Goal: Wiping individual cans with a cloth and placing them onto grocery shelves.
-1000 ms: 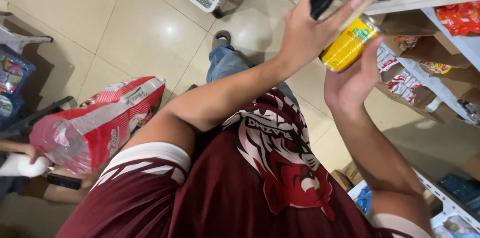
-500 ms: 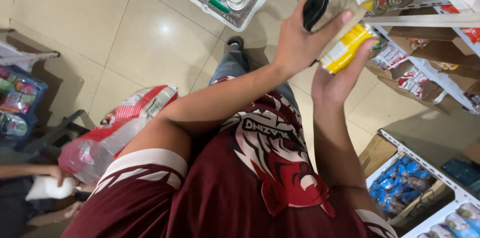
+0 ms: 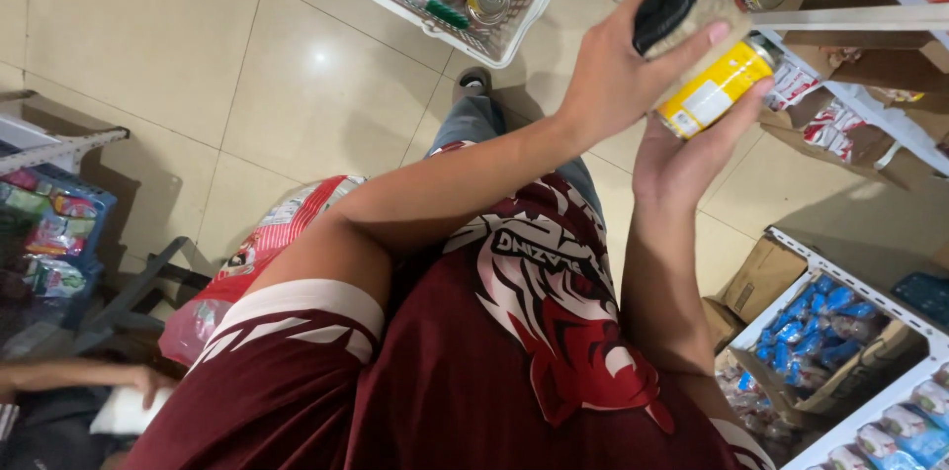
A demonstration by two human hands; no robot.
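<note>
Tiled shop aisle, white shelves point(image 3: 850, 20) at right | right hand point(image 3: 692, 149) grips yellow can point(image 3: 714, 89), long axis tilted toward shelf | left hand point(image 3: 618, 65) clutches black handheld device point(image 3: 664, 10), probably a scanner, just above can.

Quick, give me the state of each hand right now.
Left hand: closed on a black device.
Right hand: closed on a yellow can, held from below.
</note>
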